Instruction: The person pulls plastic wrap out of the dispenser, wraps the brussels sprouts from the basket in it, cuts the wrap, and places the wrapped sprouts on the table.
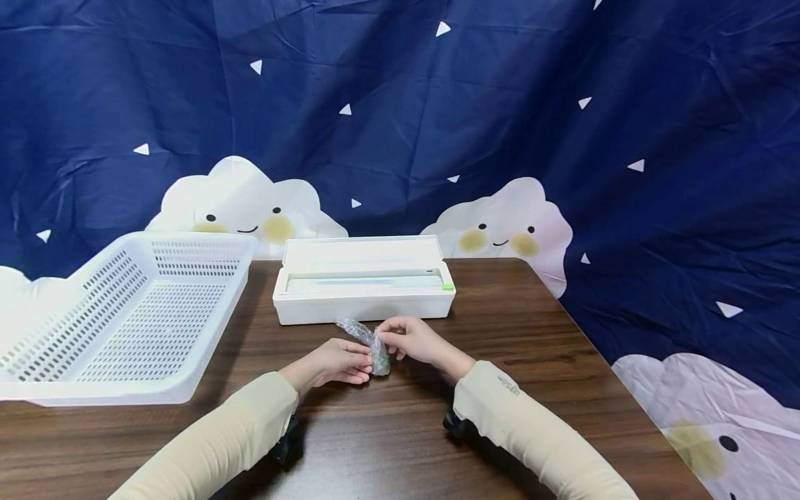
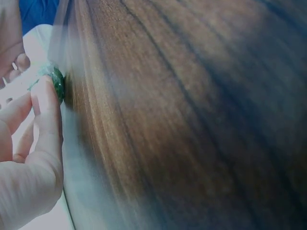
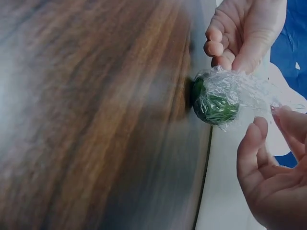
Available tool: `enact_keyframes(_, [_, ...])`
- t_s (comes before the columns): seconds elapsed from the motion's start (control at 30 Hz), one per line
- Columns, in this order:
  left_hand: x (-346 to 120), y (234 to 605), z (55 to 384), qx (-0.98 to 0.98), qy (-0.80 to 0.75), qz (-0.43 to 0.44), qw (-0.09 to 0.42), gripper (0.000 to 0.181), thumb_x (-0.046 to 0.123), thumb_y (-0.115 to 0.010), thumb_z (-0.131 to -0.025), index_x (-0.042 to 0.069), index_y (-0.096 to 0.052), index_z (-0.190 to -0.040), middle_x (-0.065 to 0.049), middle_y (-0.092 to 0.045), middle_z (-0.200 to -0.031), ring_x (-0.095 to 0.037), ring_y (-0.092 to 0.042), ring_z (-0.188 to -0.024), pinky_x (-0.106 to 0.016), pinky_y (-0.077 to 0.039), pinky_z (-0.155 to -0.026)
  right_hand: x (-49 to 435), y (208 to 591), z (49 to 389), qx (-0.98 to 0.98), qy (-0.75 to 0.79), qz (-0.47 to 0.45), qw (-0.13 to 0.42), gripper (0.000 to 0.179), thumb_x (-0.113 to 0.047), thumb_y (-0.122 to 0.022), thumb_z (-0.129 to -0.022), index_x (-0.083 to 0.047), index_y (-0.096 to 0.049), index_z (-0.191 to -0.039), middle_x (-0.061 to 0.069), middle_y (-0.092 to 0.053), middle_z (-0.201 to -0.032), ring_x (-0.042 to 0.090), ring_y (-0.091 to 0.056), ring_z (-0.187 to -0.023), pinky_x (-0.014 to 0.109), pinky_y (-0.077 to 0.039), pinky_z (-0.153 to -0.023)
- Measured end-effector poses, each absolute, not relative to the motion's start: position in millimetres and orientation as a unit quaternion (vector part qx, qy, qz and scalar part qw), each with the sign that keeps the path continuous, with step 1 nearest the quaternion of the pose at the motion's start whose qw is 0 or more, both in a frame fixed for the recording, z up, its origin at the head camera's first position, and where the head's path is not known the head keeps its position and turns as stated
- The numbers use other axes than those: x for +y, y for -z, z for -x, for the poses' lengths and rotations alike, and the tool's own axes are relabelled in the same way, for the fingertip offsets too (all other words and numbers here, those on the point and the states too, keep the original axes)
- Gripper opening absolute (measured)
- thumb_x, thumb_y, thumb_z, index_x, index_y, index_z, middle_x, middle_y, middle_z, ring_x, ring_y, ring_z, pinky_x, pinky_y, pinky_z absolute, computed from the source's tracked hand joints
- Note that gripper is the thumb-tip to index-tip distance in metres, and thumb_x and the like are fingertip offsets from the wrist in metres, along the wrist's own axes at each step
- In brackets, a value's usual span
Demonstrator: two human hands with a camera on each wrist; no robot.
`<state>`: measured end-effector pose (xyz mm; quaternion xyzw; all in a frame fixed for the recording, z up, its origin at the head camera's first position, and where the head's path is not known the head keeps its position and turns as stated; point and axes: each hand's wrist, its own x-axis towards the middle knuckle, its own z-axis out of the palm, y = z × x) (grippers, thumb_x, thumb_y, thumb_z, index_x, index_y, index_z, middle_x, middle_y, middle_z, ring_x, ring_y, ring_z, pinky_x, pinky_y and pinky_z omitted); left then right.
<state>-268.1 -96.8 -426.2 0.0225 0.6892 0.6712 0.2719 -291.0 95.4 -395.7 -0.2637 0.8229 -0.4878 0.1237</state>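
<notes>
A small, rounded dark green item (image 3: 216,108), its kind unclear, sits at the tabletop wrapped in crinkled cling film (image 3: 244,91). My left hand (image 1: 340,361) holds the bundle from the left; in the left wrist view its thumb and index finger (image 2: 45,100) meet at the green item (image 2: 58,84). From the other side my right hand (image 1: 412,338) pinches the film between thumb and fingertips, also seen in the right wrist view. A loose twist of film (image 1: 353,328) sticks out up and left, towards the white box (image 1: 365,309).
Behind the hands, the long white box stands with its lid (image 1: 362,253) raised and a bright green piece (image 1: 447,286) at its right end. A white perforated basket (image 1: 215,333) occupies the table's left side. A blue cloth (image 1: 387,104) with clouds hangs behind the wooden table (image 1: 512,312).
</notes>
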Motion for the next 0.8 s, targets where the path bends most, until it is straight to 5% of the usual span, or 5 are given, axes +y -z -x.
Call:
enact_keyframes(0.33, [-98.0, 425.3, 267.5, 0.694, -0.665, -0.040, 0.272, 0.035, -0.001, -0.052, -0.091, -0.013, -0.047, -0.124, -0.007, -0.062, -0.074, -0.016, -0.063, -0.064, -0.030, -0.053, -0.065, 91.5, 400.1, 299.0, 0.826, 0.506, 0.166, 0.185, 0.022, -0.017, -0.061, -0.090, -0.001, -0.067, -0.104, 0.002, -0.060, -0.077, 0.019, -0.053, -0.060, 0.026, -0.046, -0.047])
enact_keyframes(0.8, [-98.2, 422.3, 266.6, 0.712, -0.648, -0.044, 0.266, 0.033, -0.001, -0.051, -0.092, -0.013, -0.049, -0.122, -0.007, -0.062, -0.073, -0.013, -0.061, -0.060, -0.029, -0.053, -0.063, 82.8, 410.6, 299.5, 0.803, 0.554, 0.119, 0.185, 0.020, -0.008, -0.059, -0.090, 0.006, -0.064, -0.103, 0.003, -0.051, -0.058, 0.008, -0.046, -0.046, 0.019, -0.041, -0.042])
